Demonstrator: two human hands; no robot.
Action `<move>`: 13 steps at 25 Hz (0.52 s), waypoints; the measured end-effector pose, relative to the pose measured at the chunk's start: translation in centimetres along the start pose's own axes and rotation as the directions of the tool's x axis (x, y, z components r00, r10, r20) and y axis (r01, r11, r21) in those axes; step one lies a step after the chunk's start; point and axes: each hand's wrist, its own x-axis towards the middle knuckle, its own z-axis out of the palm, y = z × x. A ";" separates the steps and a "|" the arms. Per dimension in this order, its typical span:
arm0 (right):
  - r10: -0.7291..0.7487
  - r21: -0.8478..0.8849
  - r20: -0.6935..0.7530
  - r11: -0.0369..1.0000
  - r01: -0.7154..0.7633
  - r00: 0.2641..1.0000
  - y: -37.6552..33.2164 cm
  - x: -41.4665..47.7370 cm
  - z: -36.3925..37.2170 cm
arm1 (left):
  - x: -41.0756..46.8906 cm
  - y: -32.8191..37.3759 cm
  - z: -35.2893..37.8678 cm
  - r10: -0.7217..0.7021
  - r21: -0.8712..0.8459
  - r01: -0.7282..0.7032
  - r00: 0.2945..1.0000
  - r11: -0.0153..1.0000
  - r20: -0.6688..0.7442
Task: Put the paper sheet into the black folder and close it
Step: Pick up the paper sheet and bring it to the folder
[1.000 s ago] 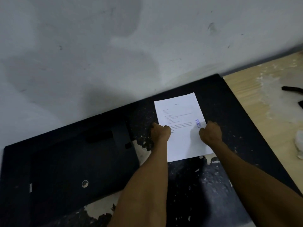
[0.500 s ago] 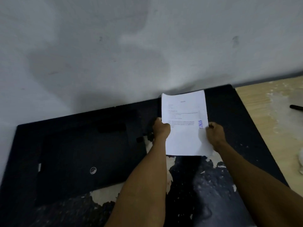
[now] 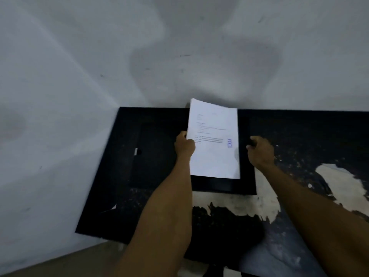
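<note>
over the black folder (image 3: 223,184), the left hand (image 3: 184,145) pinches the paper sheet (image 3: 214,144) (right hand (image 3: 259,150) curled on the folder's edge).

Single head view, looking forward-down, close over dark table (image 3: 299,136), facing wall (image 3: 179,47)

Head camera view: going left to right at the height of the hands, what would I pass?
Grey wall → left flap of the black folder → left hand → paper sheet → right hand → worn black tabletop.
</note>
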 end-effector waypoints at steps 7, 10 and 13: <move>0.014 -0.229 0.157 0.973 0.022 0.987 0.7 -2.0 3.3 | 4.1 -8.3 -10.8 -0.036 0.068 0.046 0.989 0.997 -0.142; 0.008 -0.224 0.151 0.974 0.026 0.989 0.7 -1.9 3.1 | 4.9 -9.7 -12.6 -0.034 0.077 0.047 0.985 0.996 -0.167; 0.017 -0.220 0.146 0.975 0.016 0.989 0.7 -2.0 3.4 | 5.8 -10.2 -13.4 -0.011 0.082 0.024 0.986 0.996 -0.165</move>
